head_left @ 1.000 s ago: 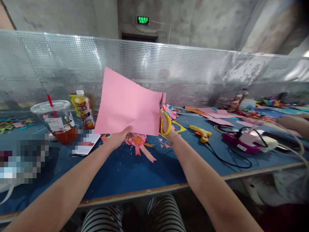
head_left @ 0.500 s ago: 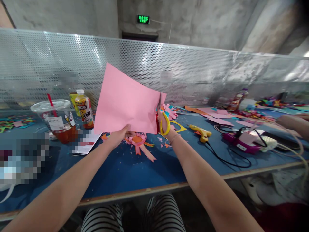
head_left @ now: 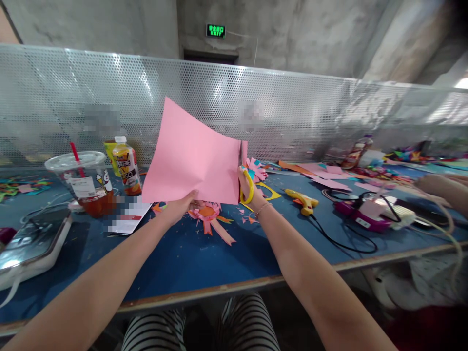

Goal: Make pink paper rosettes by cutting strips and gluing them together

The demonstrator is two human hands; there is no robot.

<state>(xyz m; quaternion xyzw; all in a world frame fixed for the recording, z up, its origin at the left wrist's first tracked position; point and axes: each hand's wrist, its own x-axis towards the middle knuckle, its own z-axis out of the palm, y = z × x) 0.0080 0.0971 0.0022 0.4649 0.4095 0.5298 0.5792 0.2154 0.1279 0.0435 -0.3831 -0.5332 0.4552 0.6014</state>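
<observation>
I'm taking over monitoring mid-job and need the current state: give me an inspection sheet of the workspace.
Surface: blue table, wood-edged, sprinkled with small paper bits.
Job's things: pink paper sheet held up off the table; yellow-handled scissors at its right edge, blades against the paper.
Clutter: pink-and-orange paper rosette, lidded drink cup with red straw, juice carton, yellow glue gun, coloured paper offcuts, a phone-like device.
Grippers: left hand pinches the sheet's lower edge; right hand is in the scissor handles.
Cables: black cord from the glue gun; pale cables at far right.
Surroundings: perforated metal screen, concrete wall, green exit sign; another person's hand at right.
</observation>
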